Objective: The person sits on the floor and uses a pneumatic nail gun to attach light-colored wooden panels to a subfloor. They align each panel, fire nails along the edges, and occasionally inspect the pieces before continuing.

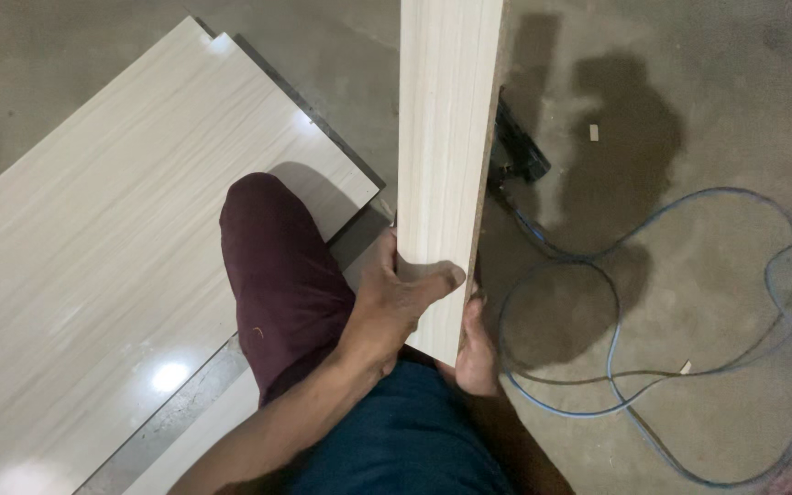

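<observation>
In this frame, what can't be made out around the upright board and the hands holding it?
- Head view: the board runs off the top edge, so its far end is unseen.
- The right hand sits mostly behind the board; only some of it shows.
- The black tool is half hidden by the board.
- The blue cable leaves the bottom edge.
- The left hand hides the board's near corner.

Your left hand is closed in a grip, thumb extended across the front and fingers wrapped behind, with the forearm angled up from lower left. Your right hand sits lower, just beside it, fingers pointing upward, mostly hidden.
</observation>
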